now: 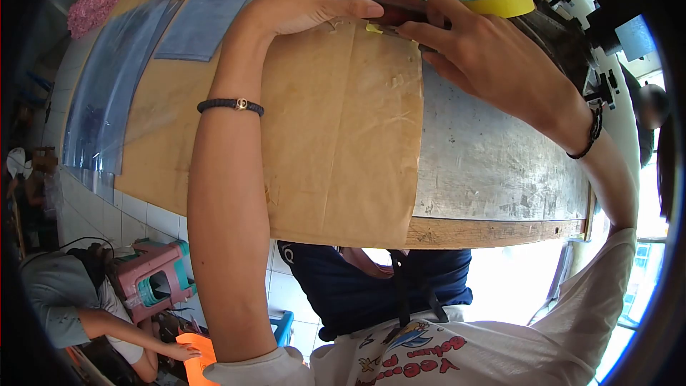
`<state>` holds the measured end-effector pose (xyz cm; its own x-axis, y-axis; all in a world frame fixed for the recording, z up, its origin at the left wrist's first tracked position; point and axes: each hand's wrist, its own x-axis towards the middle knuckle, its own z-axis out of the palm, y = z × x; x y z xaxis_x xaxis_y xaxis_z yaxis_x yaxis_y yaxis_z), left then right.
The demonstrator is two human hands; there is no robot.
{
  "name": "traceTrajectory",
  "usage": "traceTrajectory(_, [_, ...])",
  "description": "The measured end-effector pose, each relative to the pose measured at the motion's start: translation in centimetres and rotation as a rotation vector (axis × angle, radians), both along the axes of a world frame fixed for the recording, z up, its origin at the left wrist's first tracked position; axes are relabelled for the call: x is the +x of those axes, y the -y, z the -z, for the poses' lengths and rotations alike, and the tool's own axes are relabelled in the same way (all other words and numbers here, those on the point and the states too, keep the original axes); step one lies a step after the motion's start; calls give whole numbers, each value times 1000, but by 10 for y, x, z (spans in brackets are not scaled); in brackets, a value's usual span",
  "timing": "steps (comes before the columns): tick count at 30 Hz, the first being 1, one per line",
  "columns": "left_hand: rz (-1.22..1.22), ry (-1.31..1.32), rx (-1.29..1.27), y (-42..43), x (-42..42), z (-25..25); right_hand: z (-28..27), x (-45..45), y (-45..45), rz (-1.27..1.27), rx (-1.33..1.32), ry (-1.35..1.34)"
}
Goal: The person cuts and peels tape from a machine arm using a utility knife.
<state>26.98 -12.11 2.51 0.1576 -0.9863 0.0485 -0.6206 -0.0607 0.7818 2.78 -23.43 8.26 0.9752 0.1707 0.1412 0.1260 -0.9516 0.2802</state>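
My right hand point(482, 43) is closed round a dark reddish-brown, elongated piece point(391, 6) with a rounded end, held over the far part of the brown sheet. What kind of thing it is I cannot make out. At its left end, the thumb and fingers of my left hand point(311, 3) pinch the piece. Just below it a small yellow scrap point(374, 28) shows. The brown paper-like sheet point(339, 136) lies under both hands. Close to my right hand is a roll of yellow tape point(500, 4).
Clear plastic sheets point(114, 86) lie at the left, with a pink heap point(98, 3) beyond them. Bare metal tabletop point(500, 164) shows at the right, above a wooden edge point(493, 231). Low at the left, another person point(64, 300) sits near a pink stool point(153, 279).
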Motion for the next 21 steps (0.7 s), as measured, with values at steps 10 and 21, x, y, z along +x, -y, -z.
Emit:
traceTrajectory(10, [-44,-89,-63,-2,-5,2,1,4,2,-16,6,-8])
traceTrajectory(21, [-8,16,-11,1,3,8,4,10,-2,9,-34,-13])
